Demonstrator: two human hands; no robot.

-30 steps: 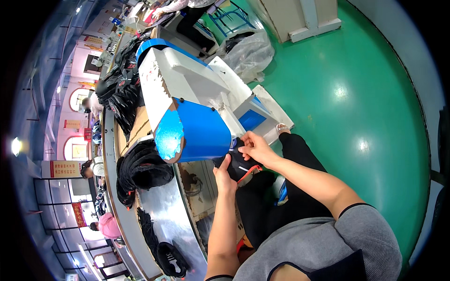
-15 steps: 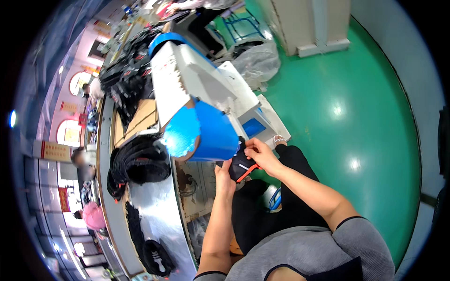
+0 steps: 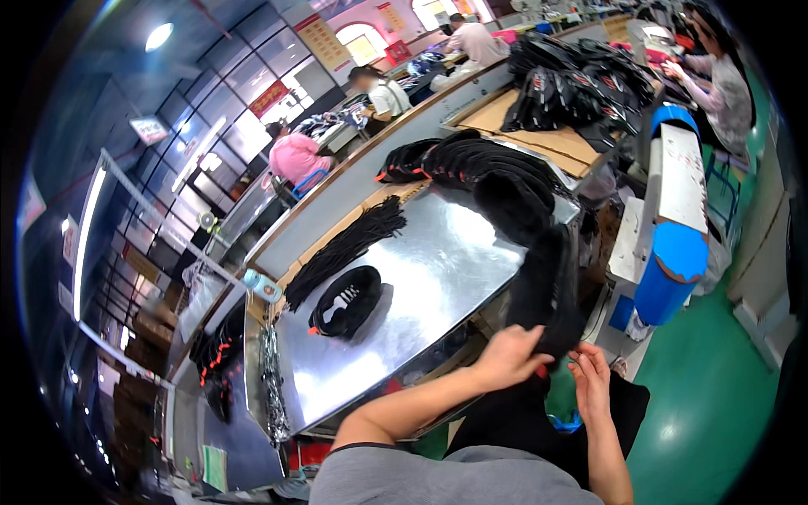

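Along the metal table's far edge lie a bundle of black laces and, at its right end, a row of black uppers; one black shoe upper sits apart on its left half. A light-blue bottle stands at the table's left end, and a blue-and-white machine crowds the space right of it. Off the table's right edge, partly hiding it, a blurred black piece rises from the left hand, whose fingers are clamped on its lower end; the right hand has bent fingers beside that end, contact impossible to tell
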